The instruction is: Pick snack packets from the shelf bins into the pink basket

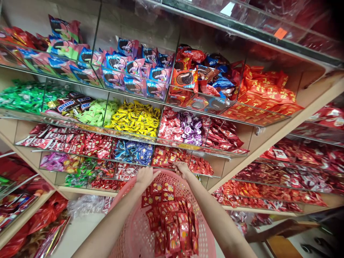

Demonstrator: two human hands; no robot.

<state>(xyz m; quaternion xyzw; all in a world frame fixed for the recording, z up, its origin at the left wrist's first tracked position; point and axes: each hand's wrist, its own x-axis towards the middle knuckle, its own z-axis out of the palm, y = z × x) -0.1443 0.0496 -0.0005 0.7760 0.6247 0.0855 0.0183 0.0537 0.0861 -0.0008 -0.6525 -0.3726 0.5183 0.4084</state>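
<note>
A pink perforated plastic basket (pixel 126 218) is below me, with a pile of small red candy packets (pixel 173 229) inside, some with orange fruit prints. My left hand (pixel 145 176) lies over the basket's far rim, closed on it with the thumb pointing right. Its other fingers are mostly hidden. Just right of it, my right hand (pixel 182 169) has curled fingers at the front edge of a shelf bin, above the far rim. Similar red packets (pixel 165 156) fill that bin. Whatever is between the right fingertips is too small to make out.
Clear dividers split the shelves. Above are yellow-wrapped candies (pixel 135 118), purple-white candies (pixel 192 127), cookie packs (pixel 185 78) and Snickers bars (pixel 66 105). Blue packets (pixel 134 152) lie left of the red ones. More red-filled shelves (pixel 285 172) stand right, near a wooden stool (pixel 285 247).
</note>
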